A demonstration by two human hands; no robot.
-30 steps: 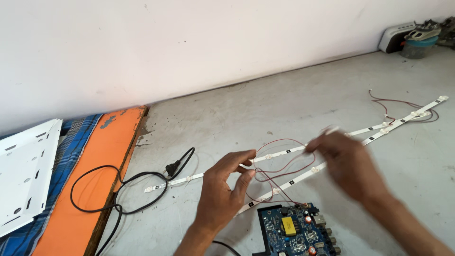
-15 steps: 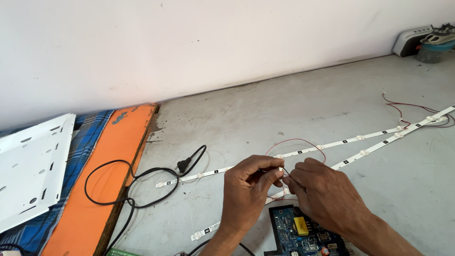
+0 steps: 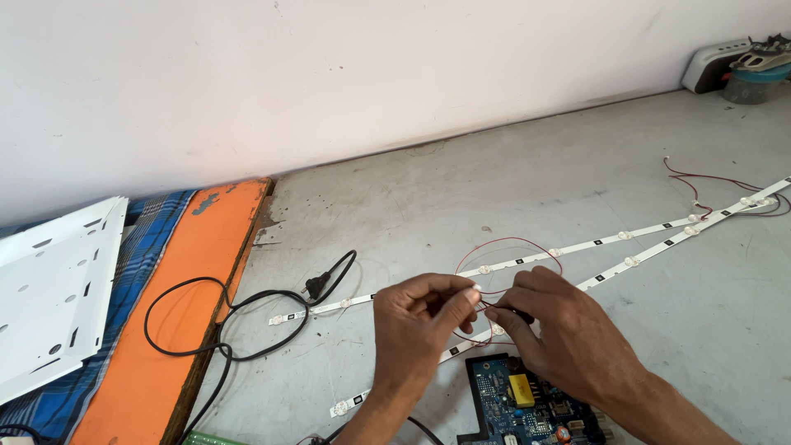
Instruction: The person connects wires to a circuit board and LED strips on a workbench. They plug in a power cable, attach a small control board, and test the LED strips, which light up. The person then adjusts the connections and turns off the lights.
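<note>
Both hands are meeting over the grey floor (image 3: 511, 181). The left hand (image 3: 416, 325) is pinching something small and white, probably a connector, between thumb and fingertips. The right hand (image 3: 568, 334) is closing its fingers around the thin red wire (image 3: 507, 241), which is looping up toward twelve o'clock from the hands. The two ends are sitting close together, yet whether they are joined is hidden behind the fingers, so the hookup is looking unfinished.

By count: two white LED strips (image 3: 626, 236) are running from eight o'clock toward two o'clock, passing under the hands; one blue circuit board (image 3: 515, 404) is lying at six o'clock; one black power cord (image 3: 247, 309) with its plug is curling at nine o'clock, partly over one orange board (image 3: 177, 330); one white perforated panel (image 3: 49, 288) is resting on a blue checked cloth (image 3: 140, 247) farther at nine o'clock.
</note>
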